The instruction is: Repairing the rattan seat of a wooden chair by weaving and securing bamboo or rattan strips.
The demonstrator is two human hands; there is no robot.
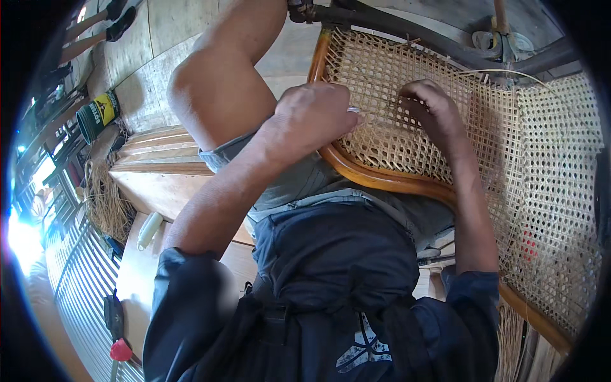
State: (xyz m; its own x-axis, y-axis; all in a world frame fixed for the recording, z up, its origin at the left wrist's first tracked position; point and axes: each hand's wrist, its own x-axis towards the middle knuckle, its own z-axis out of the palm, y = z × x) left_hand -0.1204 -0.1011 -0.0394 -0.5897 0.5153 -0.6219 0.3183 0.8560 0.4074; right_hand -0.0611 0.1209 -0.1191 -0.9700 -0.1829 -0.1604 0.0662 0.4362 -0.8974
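Note:
A woven cane seat [375, 70] with an orange-brown wooden frame [366, 173] lies across my lap. My left hand [315, 111] is closed above the left edge of the weave. A small pale, shiny tip shows between its thumb and fingers; I cannot make out what it belongs to. My right hand [436, 111] hovers over or touches the middle of the weave, its fingers curled together and pointing down. Whatever those fingertips grip, if anything, is hidden. To the right, the cane backrest [557, 127] joins the seat. A loose pale cane strand [519, 72] arcs over the join.
Dark frame bars [407, 27] run behind the seat. On the left are a green and yellow can [98, 114], a bundle of cane strands [105, 200], a pale bottle [149, 230] and a tool with a red part [119, 349]. Another person's legs [83, 38] show at upper left.

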